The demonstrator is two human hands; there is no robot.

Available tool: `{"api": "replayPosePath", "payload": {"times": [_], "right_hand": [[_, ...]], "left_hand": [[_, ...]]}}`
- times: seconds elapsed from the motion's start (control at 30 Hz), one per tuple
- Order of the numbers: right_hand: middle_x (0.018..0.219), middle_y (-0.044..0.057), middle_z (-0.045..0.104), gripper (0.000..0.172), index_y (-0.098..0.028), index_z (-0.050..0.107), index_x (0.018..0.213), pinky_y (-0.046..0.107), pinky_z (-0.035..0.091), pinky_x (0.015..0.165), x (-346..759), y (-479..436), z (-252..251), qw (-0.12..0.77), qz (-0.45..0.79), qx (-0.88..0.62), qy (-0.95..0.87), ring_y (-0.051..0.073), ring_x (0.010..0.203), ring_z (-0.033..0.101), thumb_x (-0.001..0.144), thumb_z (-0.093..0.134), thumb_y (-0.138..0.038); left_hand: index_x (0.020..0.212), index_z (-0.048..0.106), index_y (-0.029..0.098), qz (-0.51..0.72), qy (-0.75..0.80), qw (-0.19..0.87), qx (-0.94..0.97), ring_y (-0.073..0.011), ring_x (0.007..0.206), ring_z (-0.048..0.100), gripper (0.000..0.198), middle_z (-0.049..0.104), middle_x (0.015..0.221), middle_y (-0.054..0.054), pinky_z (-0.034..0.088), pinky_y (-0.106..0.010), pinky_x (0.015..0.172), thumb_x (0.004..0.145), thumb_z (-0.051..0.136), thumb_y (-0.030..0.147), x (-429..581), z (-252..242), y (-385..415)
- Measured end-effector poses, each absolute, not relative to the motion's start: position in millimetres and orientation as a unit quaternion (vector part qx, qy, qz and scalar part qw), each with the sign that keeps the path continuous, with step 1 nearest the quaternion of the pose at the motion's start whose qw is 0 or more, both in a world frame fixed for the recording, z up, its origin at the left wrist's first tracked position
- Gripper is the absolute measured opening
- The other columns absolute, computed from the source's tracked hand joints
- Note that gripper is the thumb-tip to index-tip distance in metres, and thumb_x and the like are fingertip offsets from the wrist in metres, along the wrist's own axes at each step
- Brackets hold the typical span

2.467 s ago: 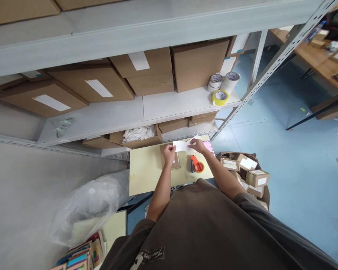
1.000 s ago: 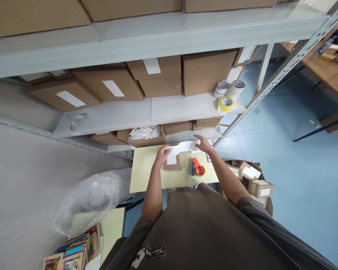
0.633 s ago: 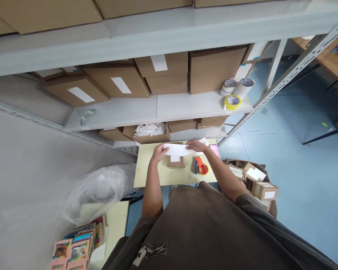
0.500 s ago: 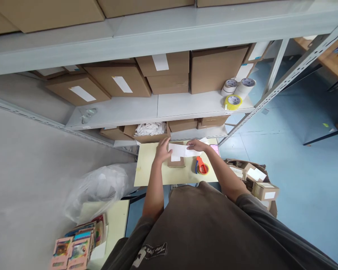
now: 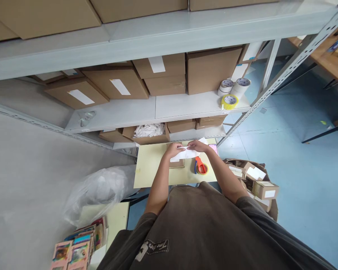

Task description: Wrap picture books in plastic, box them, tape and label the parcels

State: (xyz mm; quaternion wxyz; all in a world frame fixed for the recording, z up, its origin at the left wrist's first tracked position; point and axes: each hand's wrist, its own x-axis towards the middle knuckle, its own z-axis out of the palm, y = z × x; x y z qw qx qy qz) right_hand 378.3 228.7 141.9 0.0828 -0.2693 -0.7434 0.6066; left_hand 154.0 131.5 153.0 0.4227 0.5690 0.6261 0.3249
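Note:
My left hand [image 5: 173, 150] and my right hand [image 5: 197, 146] are close together over the pale yellow table, both pinching a strip of white labels [image 5: 188, 153]. Below the strip, a small brown cardboard box [image 5: 178, 164] lies flat, partly covered by the paper and my left hand. To its right rests an orange tape dispenser [image 5: 199, 164] with a blue part and yellow tape. A phone with a pink screen [image 5: 213, 149] lies beyond my right wrist, near the table's right edge.
Grey shelves [image 5: 121, 113] hold cardboard boxes and tape rolls [image 5: 229, 101]. An open box of white items [image 5: 149, 130] sits on the low shelf. Small parcels [image 5: 266, 190] fill a container at right. Plastic wrap [image 5: 104, 187] and a stack of books [image 5: 79, 252] are at left.
My left hand has moved right, close to my right hand, and its fingers have closed on the label strip, which is now bunched or folded between the hands.

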Motion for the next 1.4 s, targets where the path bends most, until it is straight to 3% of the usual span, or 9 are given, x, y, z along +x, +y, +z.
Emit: {"api": "replayPosePath", "payload": {"times": [0.17, 0.4, 0.63, 0.8, 1.13, 1.4], "right_hand": [[0.068, -0.001, 0.059, 0.053, -0.019, 0.070, 0.082, 0.029, 0.038, 0.062, 379, 224, 133, 0.094, 0.647, -0.277, -0.704, 0.015, 0.065, 0.049, 0.076, 0.076, -0.071], [0.072, -0.001, 0.060, 0.053, -0.019, 0.068, 0.081, 0.027, 0.039, 0.061, 378, 218, 131, 0.098, 0.644, -0.279, -0.705, 0.015, 0.068, 0.050, 0.076, 0.075, -0.072], [0.070, -0.003, 0.056, 0.052, -0.021, 0.065, 0.077, 0.025, 0.038, 0.059, 380, 218, 128, 0.074, 0.642, -0.288, -0.707, 0.014, 0.065, 0.047, 0.078, 0.074, -0.071], [0.071, -0.002, 0.057, 0.054, -0.019, 0.067, 0.081, 0.026, 0.039, 0.060, 378, 221, 129, 0.073, 0.649, -0.285, -0.701, 0.014, 0.066, 0.049, 0.077, 0.075, -0.072], [0.071, -0.002, 0.059, 0.053, -0.019, 0.067, 0.081, 0.026, 0.039, 0.059, 370, 231, 133, 0.079, 0.655, -0.274, -0.699, 0.014, 0.066, 0.049, 0.075, 0.081, -0.070], [0.073, 0.001, 0.067, 0.052, -0.018, 0.071, 0.085, 0.029, 0.046, 0.061, 387, 242, 124, 0.100, 0.650, -0.305, -0.689, 0.017, 0.067, 0.057, 0.076, 0.080, -0.069]], "left_hand": [[0.074, 0.081, 0.019, 0.327, 0.625, 0.421, 0.571, -0.0190, 0.065, 0.062, 0.037, 0.072, 0.069, 0.000, 0.043, -0.028, 0.059, 0.071, 0.084, 0.057, 158, 149, 131], [0.074, 0.083, 0.020, 0.307, 0.640, 0.427, 0.560, -0.0203, 0.068, 0.063, 0.028, 0.072, 0.069, -0.001, 0.045, -0.028, 0.064, 0.069, 0.085, 0.048, 152, 142, 128], [0.073, 0.082, 0.020, 0.325, 0.635, 0.438, 0.547, -0.0195, 0.066, 0.062, 0.036, 0.071, 0.067, -0.001, 0.043, -0.027, 0.061, 0.066, 0.086, 0.055, 154, 132, 127], [0.079, 0.083, 0.017, 0.295, 0.641, 0.443, 0.553, -0.0188, 0.069, 0.061, 0.043, 0.071, 0.070, -0.001, 0.041, -0.027, 0.063, 0.072, 0.081, 0.060, 152, 134, 127], [0.077, 0.082, 0.017, 0.321, 0.638, 0.452, 0.534, -0.0173, 0.067, 0.058, 0.041, 0.072, 0.070, -0.001, 0.038, -0.028, 0.063, 0.070, 0.082, 0.058, 148, 130, 130], [0.074, 0.081, 0.017, 0.391, 0.632, 0.450, 0.495, -0.0187, 0.067, 0.061, 0.042, 0.073, 0.070, -0.002, 0.042, -0.028, 0.063, 0.070, 0.086, 0.059, 127, 138, 127]]}}
